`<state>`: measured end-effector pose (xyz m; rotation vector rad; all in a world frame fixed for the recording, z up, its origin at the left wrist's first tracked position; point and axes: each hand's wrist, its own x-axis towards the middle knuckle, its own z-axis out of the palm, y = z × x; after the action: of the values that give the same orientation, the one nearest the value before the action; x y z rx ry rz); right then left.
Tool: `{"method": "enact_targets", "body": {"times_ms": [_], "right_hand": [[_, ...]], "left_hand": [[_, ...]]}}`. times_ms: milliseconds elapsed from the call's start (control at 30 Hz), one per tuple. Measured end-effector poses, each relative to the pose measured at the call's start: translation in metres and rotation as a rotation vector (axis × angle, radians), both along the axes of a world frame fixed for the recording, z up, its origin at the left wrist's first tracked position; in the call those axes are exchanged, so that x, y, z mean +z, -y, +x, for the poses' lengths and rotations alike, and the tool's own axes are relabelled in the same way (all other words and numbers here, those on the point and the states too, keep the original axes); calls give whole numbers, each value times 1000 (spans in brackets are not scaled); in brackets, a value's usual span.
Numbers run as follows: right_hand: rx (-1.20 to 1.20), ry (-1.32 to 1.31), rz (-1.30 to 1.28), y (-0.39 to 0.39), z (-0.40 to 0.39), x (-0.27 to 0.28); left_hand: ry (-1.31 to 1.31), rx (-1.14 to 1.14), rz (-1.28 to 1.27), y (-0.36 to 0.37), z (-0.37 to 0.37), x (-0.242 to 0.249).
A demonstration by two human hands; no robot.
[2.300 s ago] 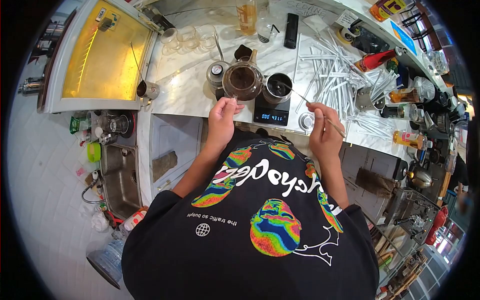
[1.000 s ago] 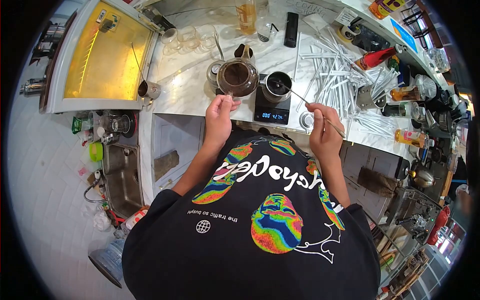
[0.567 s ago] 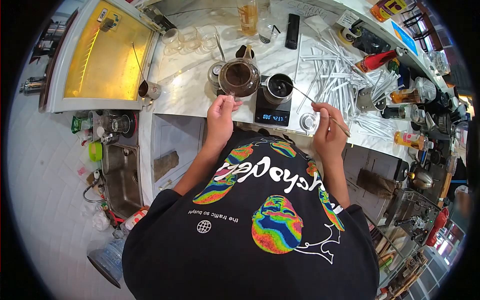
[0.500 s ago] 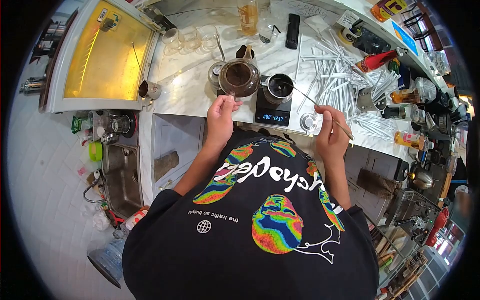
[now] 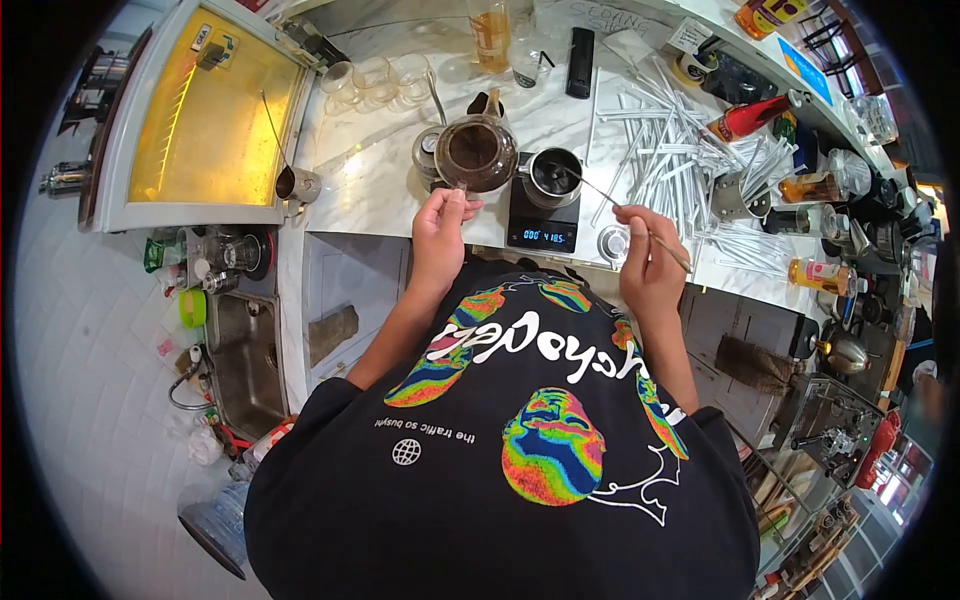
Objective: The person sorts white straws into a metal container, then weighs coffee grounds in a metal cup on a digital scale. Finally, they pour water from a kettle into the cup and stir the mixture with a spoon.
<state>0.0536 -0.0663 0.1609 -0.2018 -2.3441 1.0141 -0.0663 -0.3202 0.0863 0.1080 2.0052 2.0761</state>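
My left hand (image 5: 440, 228) pinches the near edge of a round glass pot (image 5: 474, 154) with dark contents, beside the scale. In my right hand (image 5: 652, 262) is a long thin metal spoon (image 5: 604, 195), its far end inside a metal cup (image 5: 553, 176) holding dark liquid. That cup stands on a black digital scale (image 5: 540, 236) with a lit blue display. Left of the glass pot is a small round jar (image 5: 428, 147) with a spoon handle rising from it. A small round metal piece (image 5: 613, 243) lies right of the scale.
Many white straws (image 5: 660, 150) are spread over the right of the counter, around a metal holder (image 5: 738, 198). Several empty glasses (image 5: 373, 80) stand at the back left. A metal jug (image 5: 298, 184) is at the left edge. A red bottle (image 5: 745, 120) lies at the right.
My right hand has shifted slightly left and down, and the spoon with it inside the cup. The scale display reads differently. My left hand still holds the glass pot.
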Motion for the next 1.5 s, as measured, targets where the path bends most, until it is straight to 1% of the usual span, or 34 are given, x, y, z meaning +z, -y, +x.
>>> {"method": "enact_targets", "body": {"times_ms": [100,200,233,367,467,500,600,633,767,867,900,1033,1133,1167,1267,1400,1433,1500], "right_hand": [[-51,-42,-7,-7,2,-3],[20,-69,14,-5,5,0],[33,-17,-2,-2,4,2],[-11,-72,10,-6,-3,-5],[-27,-13,-55,-6,7,-2],[20,-60,10,-7,6,-3],[42,-10,17,-2,4,0],[44,-58,51,-5,1,-5],[-35,-52,-11,-11,10,-7],[55,-89,64,-6,13,-5],[74,-60,54,-2,11,-3],[1,-53,61,-2,5,-6],[-9,-71,23,-6,14,-8],[1,-25,20,-2,18,-3],[33,-15,79,4,13,-3],[-49,-91,52,-4,9,-13],[-60,-66,27,-6,13,-13],[-18,-67,44,-3,15,-9]], "left_hand": [[4,5,9,1,-1,1],[10,11,19,-1,1,4],[10,15,19,-2,1,6],[16,29,27,-1,2,7],[5,21,22,-1,3,2],[11,15,8,1,4,3],[16,9,-13,2,7,2],[15,9,-18,3,8,2],[16,19,3,5,11,-1],[32,19,-5,7,16,-1],[36,18,-15,8,17,1],[27,29,-1,10,21,2],[25,31,2,14,22,-2],[31,28,-13,15,23,-2],[46,14,-31,17,25,-2],[42,17,-10,19,26,0],[43,18,-7,19,26,0],[46,15,-2,20,26,3]]}}
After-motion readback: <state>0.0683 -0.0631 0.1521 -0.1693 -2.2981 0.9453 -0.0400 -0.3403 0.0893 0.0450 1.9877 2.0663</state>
